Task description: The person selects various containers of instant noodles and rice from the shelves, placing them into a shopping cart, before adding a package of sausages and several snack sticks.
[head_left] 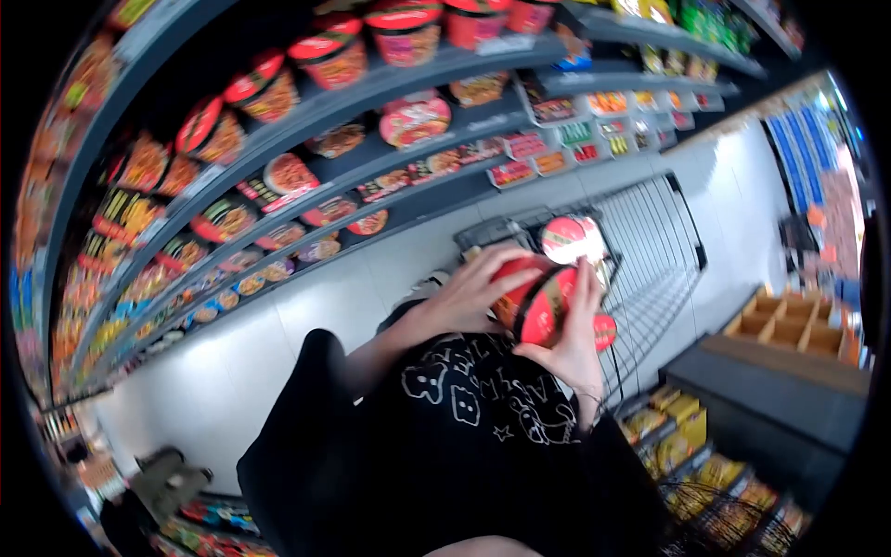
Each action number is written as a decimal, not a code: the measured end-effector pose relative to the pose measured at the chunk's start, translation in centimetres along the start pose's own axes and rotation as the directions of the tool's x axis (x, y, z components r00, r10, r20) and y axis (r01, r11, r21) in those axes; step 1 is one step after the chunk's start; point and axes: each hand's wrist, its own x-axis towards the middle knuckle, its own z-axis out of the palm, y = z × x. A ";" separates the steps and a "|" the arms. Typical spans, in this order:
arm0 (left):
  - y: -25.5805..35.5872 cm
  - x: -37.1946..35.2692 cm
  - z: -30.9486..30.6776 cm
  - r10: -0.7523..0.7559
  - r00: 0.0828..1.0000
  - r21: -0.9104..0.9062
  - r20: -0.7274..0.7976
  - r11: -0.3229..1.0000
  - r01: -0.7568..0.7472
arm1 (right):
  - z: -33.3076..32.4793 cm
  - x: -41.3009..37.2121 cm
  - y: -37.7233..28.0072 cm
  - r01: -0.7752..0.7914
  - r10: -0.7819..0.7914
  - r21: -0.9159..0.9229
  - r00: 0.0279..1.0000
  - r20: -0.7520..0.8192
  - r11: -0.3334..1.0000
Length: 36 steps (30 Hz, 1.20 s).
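Between my two hands, in front of my chest, is a red instant noodle tub [543, 311], tilted so that its red lid faces right. My left hand [473, 295] wraps the side of the tub's body, fingers over its top. My right hand [577, 334] grips the lid side, with the thumb low and the fingers up along the rim. Just beyond the hands, a round red-lidded tub [562, 237] lies in a wire shopping cart [645, 237], under strong glare. Another red lid [605, 331] shows beside my right hand, partly hidden by it.
Curved by the lens, a shelf unit [445, 70] with several red noodle tubs [329, 58] runs across the top and left. Pale tiled floor [278, 316] lies between it and me. At right stand a wooden divided tray [789, 325] and yellow packets [682, 436].
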 end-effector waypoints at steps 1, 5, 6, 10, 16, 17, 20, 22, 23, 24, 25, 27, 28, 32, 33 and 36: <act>0.1 0.1 0.1 -0.004 1.000 0.014 -0.008 1.000 0.004 | -0.1 0.0 0.0 0.004 -0.004 -0.016 1.000 0.001 1.000; -0.3 -0.1 1.0 0.036 0.999 0.028 -0.022 0.999 -0.036 | -0.6 -0.5 -0.3 -0.014 0.014 -0.032 1.000 0.010 0.999; -0.2 -0.1 1.1 0.042 0.999 0.045 -0.006 0.998 -0.041 | -0.7 -0.6 -0.3 -0.064 0.065 -0.021 0.998 0.025 0.998; 0.7 0.2 1.8 -0.049 0.999 -0.051 0.020 0.997 0.050 | -2.2 -0.9 2.2 -0.021 0.021 -0.002 0.999 -0.050 1.000; 0.1 0.1 1.5 -0.143 0.989 -0.045 0.027 0.988 0.145 | -5.1 -0.1 12.3 -0.413 0.264 -0.336 0.873 -0.410 0.846; 0.1 0.1 1.5 -0.145 0.989 -0.023 0.019 0.989 0.145 | -5.0 0.2 14.8 -0.511 0.351 -0.377 0.839 -0.417 0.773; -0.1 -0.2 1.4 -0.130 0.990 -0.026 0.050 0.991 0.131 | -3.6 0.5 23.2 -0.644 0.538 -0.404 0.765 -0.354 0.650; -0.1 -0.1 1.4 -0.125 0.992 -0.031 0.030 0.992 0.126 | -2.2 0.7 27.3 -0.679 0.646 -0.380 0.727 -0.233 0.628; -0.3 -0.1 1.3 -0.124 0.992 -0.030 0.040 0.992 0.125 | -1.1 0.8 29.4 -0.691 0.684 -0.397 0.705 -0.189 0.603; -0.3 -0.2 1.3 -0.122 0.991 -0.030 0.051 0.992 0.123 | 0.1 0.7 31.5 -0.702 0.720 -0.416 0.679 -0.145 0.579; -0.4 -0.1 1.3 -0.122 0.992 -0.027 0.038 0.992 0.123 | 1.2 0.6 32.7 -0.699 0.729 -0.421 0.674 -0.120 0.578; -0.6 -0.1 1.3 -0.121 0.992 -0.015 0.038 0.992 0.122 | 2.8 1.1 34.1 -0.717 0.811 -0.473 0.585 -0.008 0.512; -0.7 -0.2 1.3 -0.118 0.992 -0.001 0.035 0.993 0.118 | 3.4 1.2 34.4 -0.713 0.844 -0.514 0.534 0.042 0.477; -0.5 0.0 1.1 -0.122 0.992 0.016 0.024 0.992 0.122 | 6.0 -0.9 37.4 -0.597 0.768 -0.619 0.641 0.014 0.510; -0.5 -0.1 1.0 -0.126 0.992 0.018 0.018 0.992 0.125 | 6.3 -1.3 37.3 -0.621 0.767 -0.581 0.641 0.011 0.527; -0.6 -0.4 0.9 -0.154 0.988 0.049 0.015 0.987 0.153 | 7.7 -1.9 36.0 -0.676 0.766 -0.540 0.637 -0.086 0.502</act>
